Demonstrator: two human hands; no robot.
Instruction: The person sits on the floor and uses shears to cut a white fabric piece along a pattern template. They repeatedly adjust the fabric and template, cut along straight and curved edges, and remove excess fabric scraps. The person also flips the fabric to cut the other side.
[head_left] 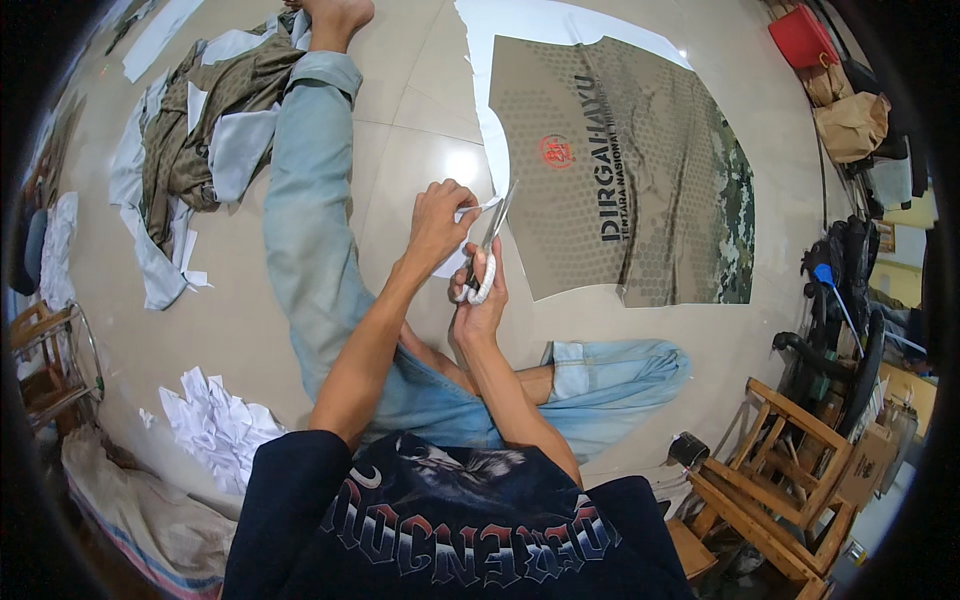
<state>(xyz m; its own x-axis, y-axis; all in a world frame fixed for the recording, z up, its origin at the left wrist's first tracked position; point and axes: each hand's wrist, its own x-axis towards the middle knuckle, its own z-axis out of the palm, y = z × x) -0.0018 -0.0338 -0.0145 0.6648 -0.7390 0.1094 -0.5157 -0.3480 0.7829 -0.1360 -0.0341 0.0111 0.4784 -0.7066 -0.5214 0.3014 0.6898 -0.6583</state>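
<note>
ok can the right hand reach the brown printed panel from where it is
Probably yes: the right hand is close to the left side of the brown printed panel, with nothing apparent between, though it holds scissors.

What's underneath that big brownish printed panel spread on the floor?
Pale floor tiles show along the lower and right edges of the printed panel, so it seems to lie on them. Whatever its middle covers is hidden.

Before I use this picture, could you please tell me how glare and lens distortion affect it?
Head view: a bright glare patch on the tiled floor, just above the left hand; head view: fisheye curvature toward a black rim; head view: scissors near the centre, clear of that glare.
</note>
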